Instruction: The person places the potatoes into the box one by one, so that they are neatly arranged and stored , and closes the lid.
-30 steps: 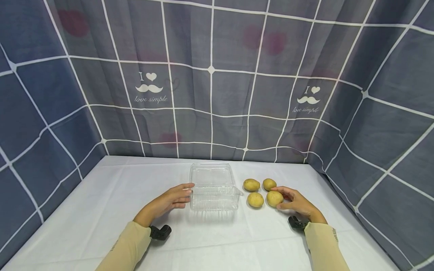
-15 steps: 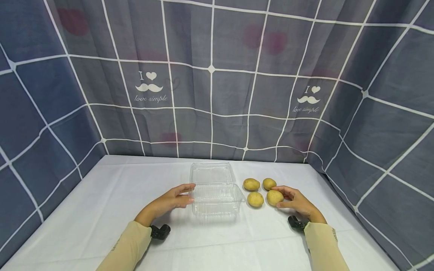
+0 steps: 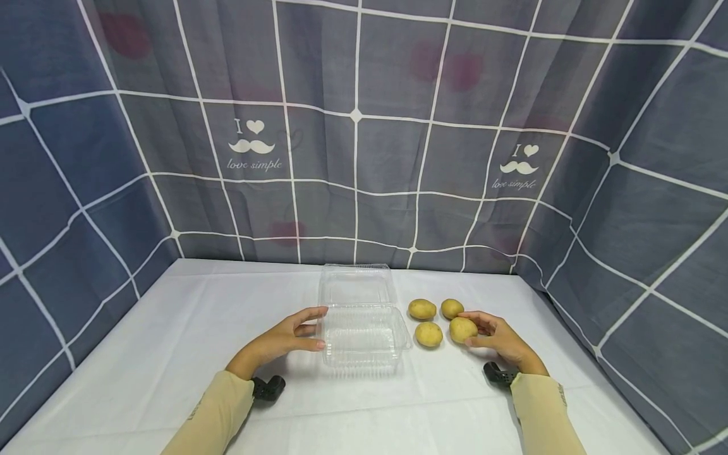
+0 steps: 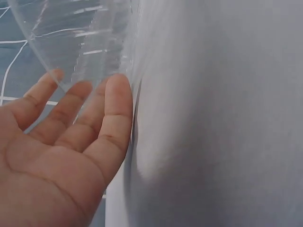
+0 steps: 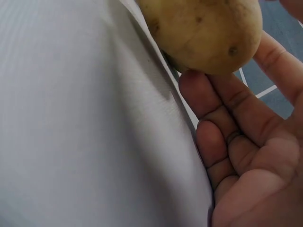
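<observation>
A clear plastic clamshell box [image 3: 364, 335] lies on the white table with its lid [image 3: 357, 284] folded back, away from the person. My left hand [image 3: 287, 333] is at the box's left side, fingers spread and slightly bent. In the left wrist view the fingertips [image 4: 118, 90] touch or nearly touch the clear plastic wall [image 4: 90, 38]. To the right, my right hand [image 3: 499, 340] holds a yellow potato [image 3: 463, 330] between thumb and fingers; the right wrist view has this potato [image 5: 208, 33] close up, with two fingers curled below it.
Beside the held potato lie three more: one potato [image 3: 422, 309] at back left, another potato [image 3: 452, 308] behind, and a third potato [image 3: 429, 334] to the left. A dark checked curtain [image 3: 392, 158] surrounds the white table [image 3: 364, 417] at the back and sides.
The box's near part has shifted toward the person and its lid reaches farther back. My left fingers have spread along its side. The held potato has moved slightly right.
</observation>
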Motion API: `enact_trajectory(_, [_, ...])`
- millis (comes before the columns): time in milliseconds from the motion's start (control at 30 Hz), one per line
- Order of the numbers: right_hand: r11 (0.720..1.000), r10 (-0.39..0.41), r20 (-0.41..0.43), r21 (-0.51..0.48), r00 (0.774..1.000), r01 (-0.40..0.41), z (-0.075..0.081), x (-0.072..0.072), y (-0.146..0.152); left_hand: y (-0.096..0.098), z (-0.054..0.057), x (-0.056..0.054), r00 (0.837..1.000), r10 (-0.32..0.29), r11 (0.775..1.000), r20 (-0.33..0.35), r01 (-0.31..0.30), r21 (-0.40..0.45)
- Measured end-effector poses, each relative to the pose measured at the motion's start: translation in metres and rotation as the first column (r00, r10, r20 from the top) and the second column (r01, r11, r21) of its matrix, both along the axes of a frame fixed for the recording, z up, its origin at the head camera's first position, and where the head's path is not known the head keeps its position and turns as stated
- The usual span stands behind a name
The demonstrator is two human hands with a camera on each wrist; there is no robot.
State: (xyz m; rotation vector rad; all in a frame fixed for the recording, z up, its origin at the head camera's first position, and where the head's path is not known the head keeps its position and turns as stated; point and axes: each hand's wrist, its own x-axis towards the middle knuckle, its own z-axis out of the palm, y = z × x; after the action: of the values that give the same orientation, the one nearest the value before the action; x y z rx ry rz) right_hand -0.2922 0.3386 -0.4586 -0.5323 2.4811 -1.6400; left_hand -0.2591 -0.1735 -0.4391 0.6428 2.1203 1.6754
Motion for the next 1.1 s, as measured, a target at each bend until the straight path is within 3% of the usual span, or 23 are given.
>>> enact_trajectory(433, [0.999, -0.010, 0.003, -0.041, 1.000, 0.010, 0.005, -0.002, 0.000, -0.001, -0.010, -0.002, 0.996, 0.023, 0.999, -0.087, -0.020, 0.041])
enact_trajectory(1100, [0.999, -0.027, -0.121, -0.039, 0.992, 0.023, 0.024, -0.001, -0.015, 0.000, -0.022, -0.005, 0.991, 0.032, 0.997, -0.127, -0.024, 0.069])
